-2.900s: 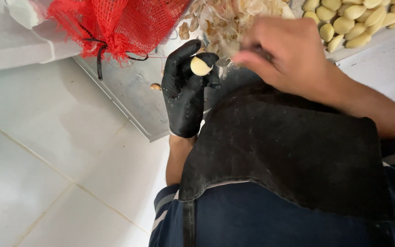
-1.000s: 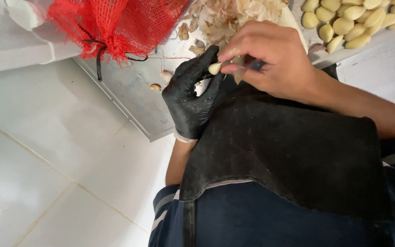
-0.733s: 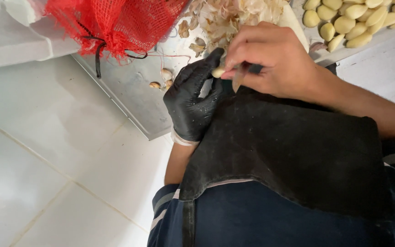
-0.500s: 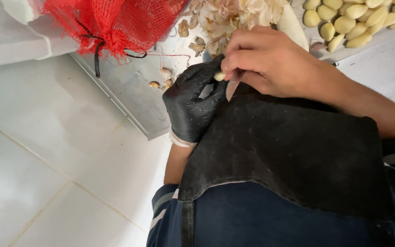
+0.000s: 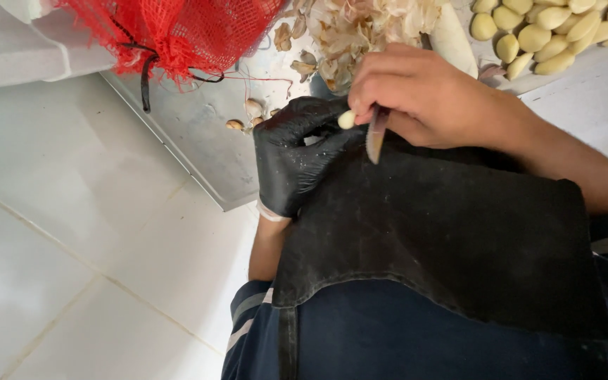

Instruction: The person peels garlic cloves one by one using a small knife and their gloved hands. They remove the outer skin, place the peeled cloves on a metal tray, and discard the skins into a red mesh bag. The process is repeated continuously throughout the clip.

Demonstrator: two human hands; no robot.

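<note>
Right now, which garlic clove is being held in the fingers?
The small pale garlic clove pinched between the black-gloved left hand and the bare right hand. The other peeled cloves lie heaped at top right, untouched.

The scene is evenly and softly lit; faint shadows are cast, no glare is seen, and focus is kept sharp.

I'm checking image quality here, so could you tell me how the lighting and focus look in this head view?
Head view: soft, even light, only faint shadows; the gloved left hand, garlic clove and knife blade look sharp; the white tiled floor looks bright; no strong glare.
</note>
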